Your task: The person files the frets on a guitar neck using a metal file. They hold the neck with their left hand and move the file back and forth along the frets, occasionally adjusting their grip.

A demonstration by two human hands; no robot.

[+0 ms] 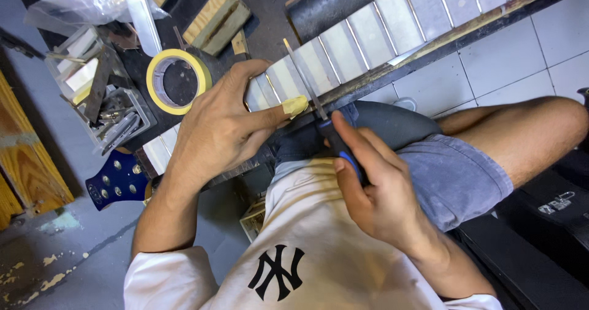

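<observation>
Right hand (374, 187) gripping file (305, 80), on fretboard (368, 31)

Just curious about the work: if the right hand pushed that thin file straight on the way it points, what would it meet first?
The right hand aims the file up along the taped guitar neck, beside the left hand's taped fingertip. Beyond its tip, probably the dark roll; depth is unclear.

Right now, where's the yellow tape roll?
In the head view, the yellow tape roll lies upper left on the dark bench, just beyond the left hand, beside the parts tray.
</observation>
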